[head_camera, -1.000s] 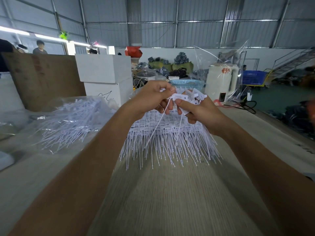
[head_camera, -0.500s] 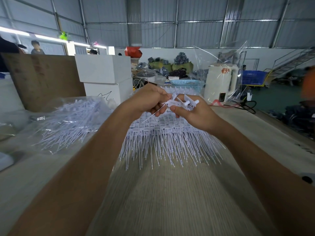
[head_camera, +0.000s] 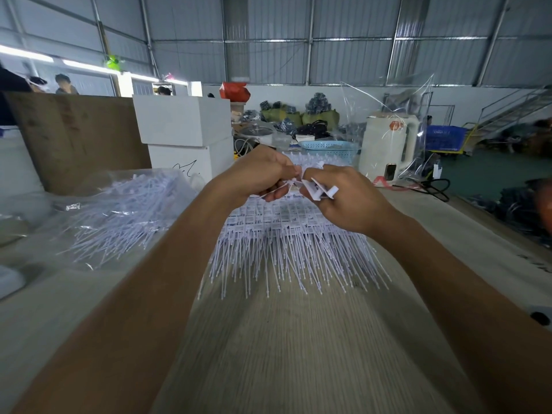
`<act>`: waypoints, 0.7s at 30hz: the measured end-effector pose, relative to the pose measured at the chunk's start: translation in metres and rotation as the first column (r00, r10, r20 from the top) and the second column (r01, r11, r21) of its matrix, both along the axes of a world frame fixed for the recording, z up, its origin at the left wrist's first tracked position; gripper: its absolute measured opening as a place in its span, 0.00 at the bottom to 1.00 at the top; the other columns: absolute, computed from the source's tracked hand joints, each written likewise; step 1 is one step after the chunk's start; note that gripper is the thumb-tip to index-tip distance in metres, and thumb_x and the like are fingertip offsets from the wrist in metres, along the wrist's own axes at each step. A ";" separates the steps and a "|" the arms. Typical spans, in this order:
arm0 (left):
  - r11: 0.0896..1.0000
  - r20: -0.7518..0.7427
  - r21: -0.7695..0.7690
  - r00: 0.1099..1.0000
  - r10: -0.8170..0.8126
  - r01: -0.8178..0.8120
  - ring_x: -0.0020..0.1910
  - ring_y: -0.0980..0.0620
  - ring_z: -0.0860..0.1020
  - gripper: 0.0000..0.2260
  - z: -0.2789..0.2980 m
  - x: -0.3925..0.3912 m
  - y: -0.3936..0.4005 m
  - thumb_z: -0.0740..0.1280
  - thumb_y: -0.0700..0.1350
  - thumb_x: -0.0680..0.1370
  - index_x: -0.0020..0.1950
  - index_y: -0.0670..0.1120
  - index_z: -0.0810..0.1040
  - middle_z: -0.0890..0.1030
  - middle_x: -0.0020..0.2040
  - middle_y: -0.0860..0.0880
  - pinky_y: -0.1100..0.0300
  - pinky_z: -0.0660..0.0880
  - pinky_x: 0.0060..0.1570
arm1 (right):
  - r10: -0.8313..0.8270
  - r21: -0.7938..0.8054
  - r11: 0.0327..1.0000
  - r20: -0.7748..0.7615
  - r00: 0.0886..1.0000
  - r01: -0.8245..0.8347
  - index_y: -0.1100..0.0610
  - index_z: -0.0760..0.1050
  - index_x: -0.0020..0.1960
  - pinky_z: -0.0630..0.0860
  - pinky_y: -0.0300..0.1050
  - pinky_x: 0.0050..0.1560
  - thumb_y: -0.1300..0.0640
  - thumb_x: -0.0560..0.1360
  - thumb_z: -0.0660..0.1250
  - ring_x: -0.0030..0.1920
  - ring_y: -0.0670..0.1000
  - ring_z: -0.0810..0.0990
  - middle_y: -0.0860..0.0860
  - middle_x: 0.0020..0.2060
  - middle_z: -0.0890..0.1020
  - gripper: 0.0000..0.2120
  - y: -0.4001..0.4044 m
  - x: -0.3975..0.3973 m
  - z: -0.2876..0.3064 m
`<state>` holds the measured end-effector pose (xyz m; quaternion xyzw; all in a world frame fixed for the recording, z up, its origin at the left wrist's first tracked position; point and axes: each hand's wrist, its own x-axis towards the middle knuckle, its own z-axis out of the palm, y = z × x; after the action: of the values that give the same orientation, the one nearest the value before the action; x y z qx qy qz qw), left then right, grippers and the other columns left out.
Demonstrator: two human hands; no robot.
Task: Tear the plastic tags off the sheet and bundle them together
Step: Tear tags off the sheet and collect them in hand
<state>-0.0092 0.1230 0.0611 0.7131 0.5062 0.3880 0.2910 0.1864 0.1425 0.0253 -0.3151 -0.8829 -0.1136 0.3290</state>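
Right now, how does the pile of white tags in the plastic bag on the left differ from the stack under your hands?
The bagged tags lie loose and jumbled inside clear plastic; the sheet stack is uncovered, its tags in neat joined rows, tails fanned toward the camera. The bagged tags lie untouched; both hands, left hand and right hand, work above the sheet stack. Both are thin white plastic.

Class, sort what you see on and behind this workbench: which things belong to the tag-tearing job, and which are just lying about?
Belongs to the job:
left hand
right hand
torn-off tags held in the right hand
sheets of tags
bagged tags

Just lying about:
white boxes
blue basket
white kettle
cardboard sheet
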 end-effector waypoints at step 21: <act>0.983 0.334 0.177 0.937 -0.106 0.048 0.29 0.50 0.77 0.08 0.016 0.007 -0.002 0.61 0.42 0.85 0.61 0.42 0.75 0.80 0.31 0.47 0.60 0.70 0.29 | -0.260 -0.421 0.853 -0.855 0.449 -0.308 0.53 0.76 0.49 0.70 0.38 0.27 0.55 0.82 0.67 0.28 0.45 0.71 0.48 0.33 0.79 0.03 0.014 0.037 0.010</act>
<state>-0.0026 0.1209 0.0771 0.6760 0.3855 0.5351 0.3287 0.2233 0.1563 0.0355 -0.3897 -0.5753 0.3175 0.6452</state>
